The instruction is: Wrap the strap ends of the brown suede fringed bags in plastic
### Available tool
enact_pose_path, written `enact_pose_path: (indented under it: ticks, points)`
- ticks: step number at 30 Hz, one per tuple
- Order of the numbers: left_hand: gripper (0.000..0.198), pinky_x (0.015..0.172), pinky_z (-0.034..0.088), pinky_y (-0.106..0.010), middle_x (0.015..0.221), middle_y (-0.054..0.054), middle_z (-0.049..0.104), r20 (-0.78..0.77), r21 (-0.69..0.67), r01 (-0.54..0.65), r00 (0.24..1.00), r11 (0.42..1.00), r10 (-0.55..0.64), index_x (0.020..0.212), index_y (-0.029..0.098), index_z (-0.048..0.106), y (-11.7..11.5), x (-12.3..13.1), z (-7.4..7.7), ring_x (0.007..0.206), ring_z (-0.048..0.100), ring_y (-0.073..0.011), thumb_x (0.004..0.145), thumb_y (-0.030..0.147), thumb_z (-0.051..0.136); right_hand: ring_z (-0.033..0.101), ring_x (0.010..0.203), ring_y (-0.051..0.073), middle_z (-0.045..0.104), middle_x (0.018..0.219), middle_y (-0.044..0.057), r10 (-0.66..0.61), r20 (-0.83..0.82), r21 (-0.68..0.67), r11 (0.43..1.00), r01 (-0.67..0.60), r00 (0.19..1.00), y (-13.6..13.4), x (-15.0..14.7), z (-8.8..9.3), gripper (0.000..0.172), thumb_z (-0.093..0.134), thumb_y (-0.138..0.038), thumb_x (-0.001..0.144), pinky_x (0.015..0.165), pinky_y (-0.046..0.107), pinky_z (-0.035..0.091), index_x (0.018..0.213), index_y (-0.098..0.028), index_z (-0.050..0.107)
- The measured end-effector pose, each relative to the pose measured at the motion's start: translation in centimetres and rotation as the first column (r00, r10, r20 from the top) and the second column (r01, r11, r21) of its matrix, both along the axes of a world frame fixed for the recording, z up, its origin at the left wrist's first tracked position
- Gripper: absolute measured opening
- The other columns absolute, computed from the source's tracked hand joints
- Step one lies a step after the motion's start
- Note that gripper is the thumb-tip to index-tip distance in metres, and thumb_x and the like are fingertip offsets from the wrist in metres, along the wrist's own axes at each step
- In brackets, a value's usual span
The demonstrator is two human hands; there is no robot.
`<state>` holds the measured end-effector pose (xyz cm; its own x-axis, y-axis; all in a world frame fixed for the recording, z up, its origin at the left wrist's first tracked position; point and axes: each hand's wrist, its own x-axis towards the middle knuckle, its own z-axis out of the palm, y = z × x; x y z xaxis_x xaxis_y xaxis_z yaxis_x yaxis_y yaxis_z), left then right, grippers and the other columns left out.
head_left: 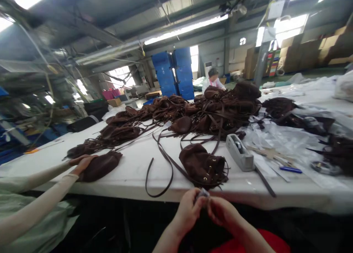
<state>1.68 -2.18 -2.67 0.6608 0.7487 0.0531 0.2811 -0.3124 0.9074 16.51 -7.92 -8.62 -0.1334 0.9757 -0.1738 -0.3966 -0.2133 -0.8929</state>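
My left hand (191, 206) and my right hand (220, 209) meet in front of the table's near edge. Between them is a small, crumpled, greyish piece (203, 194), too blurred to name. The left fingers are closed around it, and the right fingers pinch its other side. Just beyond my hands, a dark brown drawstring bag (197, 161) with gold eyelets lies on its side on the white table. Its long strap (168, 179) loops off to the left.
A large heap of brown bags (220, 109) fills the table's middle. On the right are a grey tape dispenser (239, 152), a blue pen (291, 169) and crumpled clear plastic (278, 135). At left, a co-worker's hands (81, 163) hold another brown bag (102, 166). Another person (213, 80) is behind the heap.
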Motion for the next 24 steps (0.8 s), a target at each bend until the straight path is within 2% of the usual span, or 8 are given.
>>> enact_pose_path:
  ticks: [2,5,7,9,13,19,21,24]
  points:
    - [0.038,0.041,0.031,-0.021,0.058,0.004,0.053,0.053,-0.08,-0.033,0.998,0.996,0.038,0.091,0.015,0.057,0.0,0.2,-0.1,0.041,0.041,-0.0084,0.087,0.053,0.05,0.037,0.038,0.006,0.047,0.049,-0.003,-0.11,0.132,0.131,0.987,0.093,0.985,-0.4,0.5,1.8,0.042,0.053,-0.055,0.079,0.036,0.019,0.023,0.065,-0.016,0.056]
    - [0.04,0.043,0.032,-0.02,0.048,0.007,0.048,0.142,-0.156,-0.083,0.984,0.984,0.105,0.088,0.016,0.057,0.2,0.6,0.0,0.04,0.041,-0.0084,0.085,0.056,0.054,0.048,0.051,0.009,0.054,0.06,-0.002,-0.324,0.312,0.351,0.913,0.209,0.893,-0.6,0.7,3.5,0.024,0.062,-0.038,0.079,0.048,0.02,0.038,0.07,-0.017,0.057]
    - [0.041,0.043,0.031,-0.019,0.048,0.007,0.048,0.185,-0.232,-0.082,0.974,0.969,0.127,0.086,0.016,0.056,0.4,0.8,0.1,0.04,0.041,-0.0079,0.083,0.057,0.056,0.054,0.059,0.01,0.062,0.074,0.001,-0.434,0.316,0.407,0.865,0.292,0.844,-0.6,0.5,3.7,0.016,0.063,-0.033,0.079,0.055,0.022,0.044,0.083,-0.017,0.06]
    - [0.04,0.042,0.03,-0.019,0.05,0.007,0.05,0.196,-0.284,-0.061,0.973,0.957,0.12,0.085,0.016,0.055,0.5,0.8,0.2,0.04,0.041,-0.0074,0.082,0.056,0.058,0.059,0.063,0.012,0.066,0.081,0.002,-0.49,0.296,0.406,0.841,0.357,0.82,-0.7,0.1,3.6,0.017,0.064,-0.032,0.079,0.059,0.024,0.048,0.089,-0.018,0.062]
    - [0.039,0.043,0.032,-0.019,0.051,0.007,0.051,0.169,-0.256,-0.04,0.982,0.966,0.086,0.092,0.016,0.055,0.3,0.6,0.1,0.041,0.044,-0.0081,0.085,0.054,0.056,0.063,0.065,0.015,0.069,0.077,0.004,-0.525,0.301,0.382,0.832,0.404,0.796,-0.8,-0.4,3.4,0.019,0.065,-0.036,0.079,0.061,0.026,0.052,0.083,-0.018,0.069]
    - [0.033,0.048,0.038,-0.022,0.053,0.006,0.052,0.025,-0.011,-0.049,0.998,0.999,0.049,0.097,0.016,0.055,-0.1,0.5,-0.1,0.044,0.05,-0.0108,0.089,0.049,0.052,0.057,0.06,0.013,0.065,0.065,0.002,-0.552,0.454,0.455,0.819,0.351,0.699,-0.8,0.0,3.7,0.014,0.064,-0.029,0.079,0.058,0.024,0.045,0.071,-0.018,0.067]
    - [0.033,0.052,0.042,-0.024,0.056,0.005,0.055,0.023,0.011,-0.024,0.999,1.0,0.024,0.099,0.016,0.055,-0.3,0.4,0.1,0.048,0.053,-0.0119,0.091,0.047,0.049,0.056,0.057,0.012,0.063,0.064,0.001,-0.523,0.405,0.406,0.838,0.366,0.75,-0.7,0.1,3.6,0.015,0.062,-0.03,0.08,0.055,0.023,0.044,0.072,-0.017,0.065]
    - [0.036,0.065,0.051,-0.029,0.083,-0.004,0.066,0.068,-0.024,0.065,0.996,0.998,-0.063,0.11,0.015,0.055,-0.2,0.3,0.2,0.064,0.063,-0.015,0.092,0.045,0.046,0.053,0.05,0.01,0.061,0.06,-0.001,-0.455,0.262,0.261,0.882,0.392,0.851,-0.4,0.3,3.0,0.021,0.061,-0.036,0.079,0.05,0.022,0.043,0.074,-0.016,0.062]
